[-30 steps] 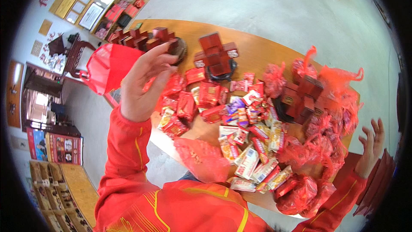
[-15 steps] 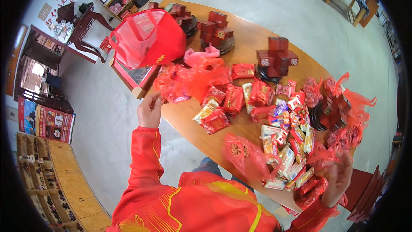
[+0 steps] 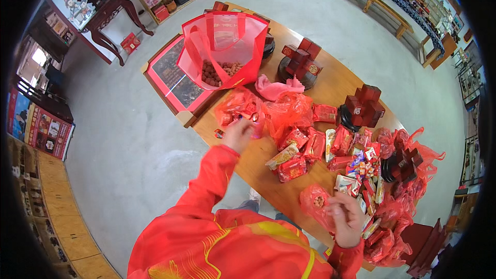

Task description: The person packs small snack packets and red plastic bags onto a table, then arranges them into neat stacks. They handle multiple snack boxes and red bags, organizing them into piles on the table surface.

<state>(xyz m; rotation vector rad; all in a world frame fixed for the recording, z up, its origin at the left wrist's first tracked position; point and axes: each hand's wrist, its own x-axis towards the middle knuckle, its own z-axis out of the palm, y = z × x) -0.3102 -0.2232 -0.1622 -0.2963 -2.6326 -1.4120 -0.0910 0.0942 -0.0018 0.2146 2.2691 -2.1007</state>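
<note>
L hand (image 3: 238,135) was curled at red plastic bag (image 3: 235,103), R hand (image 3: 349,221) w/ bent fingers by nut bag (image 3: 310,208) (couldn't tell abt pinching).

The left of two head-worn fisheye cameras looks down and forward from above the red jacket (image 3: 232,250), with the counter (image 3: 333,83) near below it and the floor (image 3: 134,160) curving away toward the round dark rim

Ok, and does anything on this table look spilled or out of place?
Wrapped snacks lie jumbled loose on the table, while thin red plastic bags sit beside them; that looks untidy. Nothing is clearly damaged.
</note>
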